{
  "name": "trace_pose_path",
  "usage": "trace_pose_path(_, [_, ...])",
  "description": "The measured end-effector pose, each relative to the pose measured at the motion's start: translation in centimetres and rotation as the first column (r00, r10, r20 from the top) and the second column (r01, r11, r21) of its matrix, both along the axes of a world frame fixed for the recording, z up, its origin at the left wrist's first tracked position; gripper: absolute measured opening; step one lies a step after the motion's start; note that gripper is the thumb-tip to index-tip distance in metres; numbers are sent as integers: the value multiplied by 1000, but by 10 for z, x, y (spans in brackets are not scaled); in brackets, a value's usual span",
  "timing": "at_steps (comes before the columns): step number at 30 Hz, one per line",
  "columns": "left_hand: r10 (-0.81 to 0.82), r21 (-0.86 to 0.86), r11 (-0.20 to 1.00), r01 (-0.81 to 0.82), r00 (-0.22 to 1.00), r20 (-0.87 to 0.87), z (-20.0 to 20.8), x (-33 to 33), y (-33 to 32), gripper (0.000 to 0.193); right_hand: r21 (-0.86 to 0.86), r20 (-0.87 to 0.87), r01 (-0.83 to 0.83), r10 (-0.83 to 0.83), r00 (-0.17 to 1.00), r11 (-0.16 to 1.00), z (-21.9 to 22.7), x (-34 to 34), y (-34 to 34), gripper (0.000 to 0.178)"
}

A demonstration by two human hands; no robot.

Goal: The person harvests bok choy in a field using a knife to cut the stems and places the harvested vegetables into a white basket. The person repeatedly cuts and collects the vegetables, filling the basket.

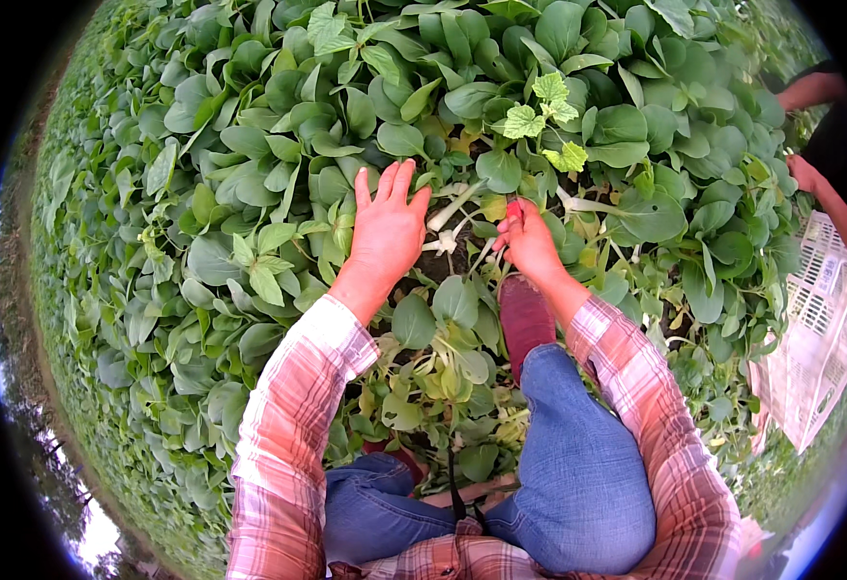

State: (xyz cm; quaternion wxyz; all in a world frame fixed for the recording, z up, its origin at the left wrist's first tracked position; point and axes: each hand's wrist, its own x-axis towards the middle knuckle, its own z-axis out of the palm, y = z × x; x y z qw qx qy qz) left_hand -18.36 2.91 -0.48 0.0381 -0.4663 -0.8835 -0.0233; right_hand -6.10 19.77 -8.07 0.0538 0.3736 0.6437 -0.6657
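Note:
My left hand (389, 224) is palm down with its fingers stretched out and apart, resting against the leaves of the bok choy plants (332, 188). Just to its right, a pale cut stem (454, 207) and a whitish stub (446, 241) lie low among the greens. My right hand (532, 244) is closed, its fingers curled near these stems. Something small and red (513, 210) shows at its fingertips; what it is, I cannot make out. A loose bok choy leaf (648, 218) with a thick white stalk lies to the right of that hand.
Dense leafy plants (220, 155) cover the ground ahead and left. A lighter green vine (546, 114) rises ahead of my right hand. At far right stands a white plastic crate (820, 309), beside another person's arms (834, 208). My dark red shoe (525, 319) is close below my right hand.

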Motion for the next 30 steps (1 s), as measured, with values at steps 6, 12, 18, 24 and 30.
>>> trace_pose_path(6, [-474, 140, 878, 458, 872, 119, 9, 10, 56, 25, -9, 58, 70, -69, 996, 998, -3, -2, 4, 34])
trace_pose_path(12, [-333, -28, 943, 331, 941, -68, -13, -8, 95, 35, 221, -33, -42, 50, 998, 974, -4, -18, 12, 27])
trace_pose_path(18, [-95, -171, 982, 75, 989, -114, -36, -39, 92, 57, -100, 164, 224, -206, 965, 969, -25, -7, 28, 27])
trace_pose_path(24, [55, -146, 987, -61, 997, -47, -64, -54, 72, 53, -36, -48, 71, -73, 996, 997, -1, -15, 0, 25])
trace_pose_path(30, [40, -55, 998, -41, 999, -12, -63, -49, 73, 13, 141, -24, -26, 30, 999, 990, -5, -27, 18, 24])
